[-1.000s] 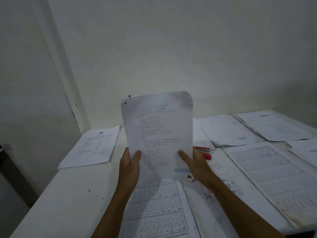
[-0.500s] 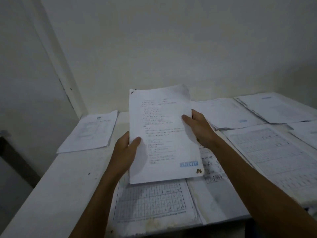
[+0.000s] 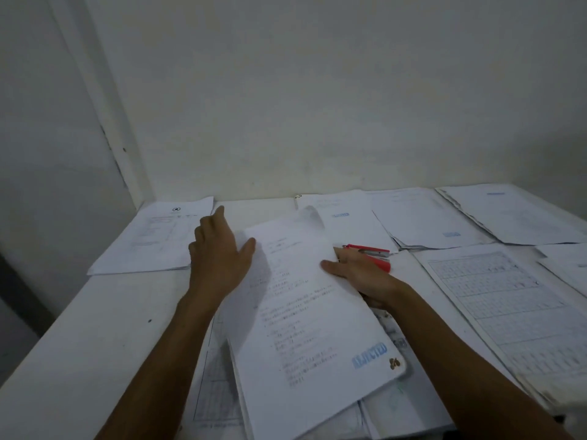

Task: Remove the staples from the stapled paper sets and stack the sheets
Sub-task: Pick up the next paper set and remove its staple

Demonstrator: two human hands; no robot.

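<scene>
A white paper set point(image 3: 305, 315) with printed lines and a blue stamp at its near right corner lies tilted over gridded sheets in front of me. My right hand point(image 3: 359, 274) holds its right edge, thumb on top and fingers underneath. My left hand point(image 3: 219, 249) hovers just off the set's far left corner with fingers loosely extended, holding nothing. The top sheet's far corner curls upward. A red staple remover point(image 3: 371, 254) lies just beyond my right hand.
A paper stack point(image 3: 155, 239) sits at the far left of the white table point(image 3: 95, 328). Several more paper sets point(image 3: 425, 217) line the back and right side. A gridded sheet point(image 3: 508, 309) lies to the right. Walls close the back and left.
The paper set went from upright in both hands down to lying nearly flat over the table. My left hand let go and moved up to its far left; my right hand still holds the right edge.
</scene>
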